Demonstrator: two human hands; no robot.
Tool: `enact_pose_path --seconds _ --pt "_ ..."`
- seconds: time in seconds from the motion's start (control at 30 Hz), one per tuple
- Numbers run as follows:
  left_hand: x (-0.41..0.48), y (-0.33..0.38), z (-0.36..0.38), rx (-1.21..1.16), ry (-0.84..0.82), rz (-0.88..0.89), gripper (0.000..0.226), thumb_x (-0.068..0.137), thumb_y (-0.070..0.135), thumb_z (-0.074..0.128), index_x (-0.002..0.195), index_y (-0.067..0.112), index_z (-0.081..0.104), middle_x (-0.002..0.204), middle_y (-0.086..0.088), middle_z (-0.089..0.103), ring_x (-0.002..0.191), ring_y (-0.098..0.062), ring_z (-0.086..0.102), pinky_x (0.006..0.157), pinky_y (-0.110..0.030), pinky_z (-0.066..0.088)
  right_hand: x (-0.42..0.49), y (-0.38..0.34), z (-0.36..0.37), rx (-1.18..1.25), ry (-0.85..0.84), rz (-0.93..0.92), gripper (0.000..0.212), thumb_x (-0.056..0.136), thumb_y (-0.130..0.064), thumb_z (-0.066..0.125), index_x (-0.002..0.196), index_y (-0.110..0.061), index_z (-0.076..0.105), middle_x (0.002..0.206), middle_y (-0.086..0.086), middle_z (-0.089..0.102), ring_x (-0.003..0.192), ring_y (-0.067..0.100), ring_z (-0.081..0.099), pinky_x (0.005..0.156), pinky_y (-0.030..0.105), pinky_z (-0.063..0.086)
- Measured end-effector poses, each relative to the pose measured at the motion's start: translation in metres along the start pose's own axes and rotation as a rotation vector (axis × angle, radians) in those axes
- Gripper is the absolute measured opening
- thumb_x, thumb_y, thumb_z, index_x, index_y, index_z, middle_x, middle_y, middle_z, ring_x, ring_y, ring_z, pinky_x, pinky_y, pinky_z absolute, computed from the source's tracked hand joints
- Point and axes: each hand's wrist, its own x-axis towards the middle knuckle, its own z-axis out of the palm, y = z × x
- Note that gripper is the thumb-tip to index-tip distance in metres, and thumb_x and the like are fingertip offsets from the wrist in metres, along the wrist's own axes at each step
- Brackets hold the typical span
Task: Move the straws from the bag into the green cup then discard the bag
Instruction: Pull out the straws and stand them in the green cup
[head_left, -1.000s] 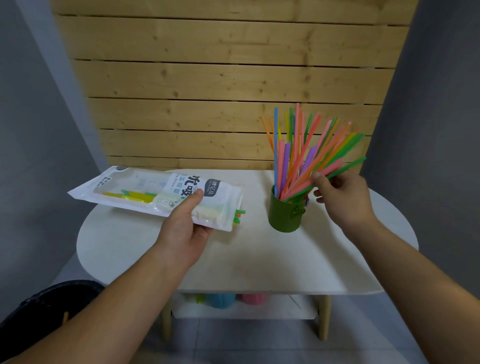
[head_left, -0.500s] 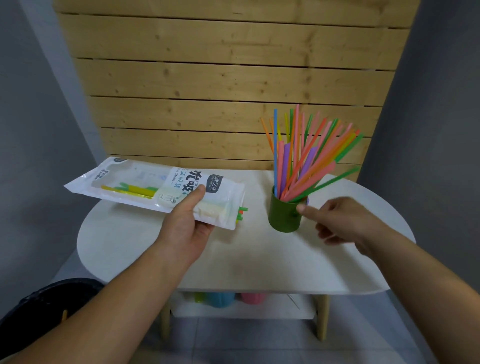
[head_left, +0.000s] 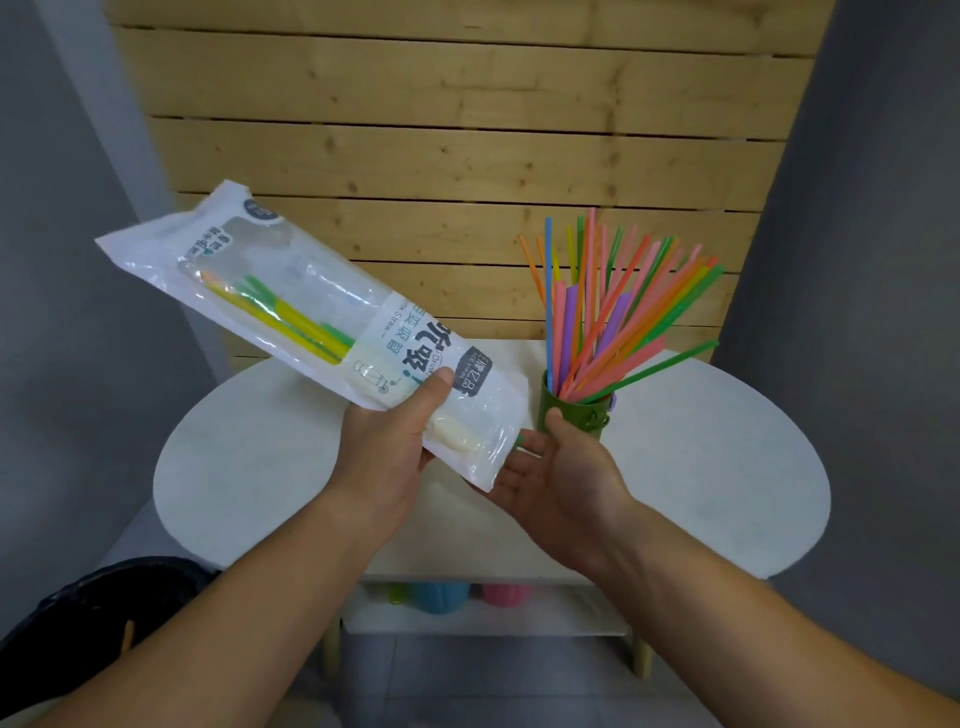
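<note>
Moved under mouth of white-and-clear plastic straw bag (head_left: 291, 306): right hand (head_left: 558, 478), fingers spread flat, palm up, just before green cylindrical cup (head_left: 584, 415). Left hand (head_left: 387, 452) thumb and curled fingers grip bag left of cup, now tilted up; yellow, green straws (head_left: 293, 325) inside, coloured straws (head_left: 613, 322) in cup.

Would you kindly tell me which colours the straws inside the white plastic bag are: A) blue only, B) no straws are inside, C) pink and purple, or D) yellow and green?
D: yellow and green straws show through the clear window of the white plastic bag, which the left hand grips near its lower end.
</note>
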Motion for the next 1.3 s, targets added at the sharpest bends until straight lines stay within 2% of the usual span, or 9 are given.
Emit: enact_pose_path --seconds 0.13,0.23,0.3,0.43,0.57,0.87,1.03,1.17,1.3 --pt "0.001 -0.002 -0.002 0.026 0.001 0.012 0.040 0.090 0.005 0.073 0.126 0.022 0.068 0.112 0.004 0.080 0.102 -0.016 0.076 0.074 -0.030 0.062 -0.002 0.001 0.000 -0.061 0.008 -0.022 0.042 0.107 -0.037 0.035 0.111 -0.003 0.060 0.101 0.025 0.075 0.089 0.036 0.075 0.073 0.043 0.060" --pt "0.003 -0.003 -0.003 -0.017 0.010 -0.020 0.037 0.090 0.005 0.073 0.122 0.023 0.069 0.106 0.004 0.081 0.096 -0.015 0.078 0.068 -0.029 0.062 -0.003 0.000 -0.003 -0.258 0.057 -0.096 0.030 0.105 -0.030 0.045 0.098 -0.007 0.063 0.073 0.011 0.076 0.062 0.022 0.072 0.059 0.033 0.058" --pt "0.005 -0.003 -0.005 -0.055 0.026 -0.070 0.033 0.090 0.007 0.073 0.119 0.022 0.071 0.102 0.004 0.082 0.091 -0.014 0.079 0.064 -0.029 0.062 -0.004 -0.003 -0.007 -0.351 0.054 -0.164 0.023 0.102 -0.025 0.053 0.090 -0.008 0.065 0.063 0.005 0.069 0.055 0.016 0.065 0.055 0.028 0.056" --pt "0.006 -0.002 -0.008 -0.118 0.034 -0.144 0.026 0.090 0.008 0.073 0.113 0.022 0.073 0.102 0.002 0.082 0.090 -0.014 0.079 0.063 -0.029 0.062 -0.005 -0.008 -0.015 -0.450 -0.023 -0.262 0.014 0.097 -0.013 0.060 0.095 -0.002 0.069 0.076 0.007 0.066 0.063 0.013 0.063 0.060 0.024 0.056" --pt "0.006 -0.002 -0.009 -0.133 0.037 -0.165 0.025 0.090 0.009 0.073 0.111 0.022 0.073 0.105 0.001 0.082 0.092 -0.015 0.079 0.064 -0.029 0.063 -0.006 -0.011 -0.017 -0.476 -0.033 -0.260 0.014 0.095 -0.009 0.063 0.103 0.000 0.071 0.080 0.008 0.070 0.066 0.012 0.067 0.062 0.023 0.056" --pt "0.009 0.000 -0.011 -0.211 0.072 -0.192 0.027 0.090 0.009 0.073 0.113 0.024 0.070 0.106 0.001 0.082 0.092 -0.016 0.079 0.064 -0.032 0.064 -0.009 -0.021 -0.016 -0.344 0.038 -0.260 0.010 0.092 0.003 0.060 0.099 -0.002 0.066 0.072 0.012 0.066 0.062 0.018 0.066 0.057 0.027 0.058" --pt "0.008 -0.001 -0.008 -0.240 0.083 -0.210 0.028 0.091 0.007 0.072 0.112 0.024 0.069 0.103 0.001 0.082 0.091 -0.016 0.079 0.067 -0.036 0.066 -0.007 -0.020 -0.017 -0.321 -0.004 -0.263 0.016 0.090 -0.003 0.069 0.105 0.003 0.067 0.079 0.013 0.072 0.069 0.019 0.072 0.064 0.027 0.059" --pt "0.010 0.003 -0.011 -0.302 0.112 -0.258 0.022 0.093 0.005 0.069 0.111 0.017 0.070 0.097 -0.001 0.083 0.084 -0.015 0.080 0.060 -0.034 0.064 -0.006 -0.029 -0.017 -0.095 -0.002 -0.281 0.008 0.087 0.004 0.067 0.095 0.002 0.068 0.075 0.009 0.071 0.068 0.015 0.072 0.066 0.024 0.059" --pt "0.011 0.005 -0.012 -0.350 0.123 -0.295 0.022 0.093 0.004 0.069 0.113 0.014 0.069 0.095 -0.001 0.083 0.081 -0.015 0.080 0.056 -0.033 0.063 -0.006 -0.029 -0.016 0.066 -0.060 -0.273 0.011 0.084 0.001 0.069 0.094 -0.004 0.068 0.079 0.004 0.069 0.073 0.011 0.068 0.068 0.022 0.059"
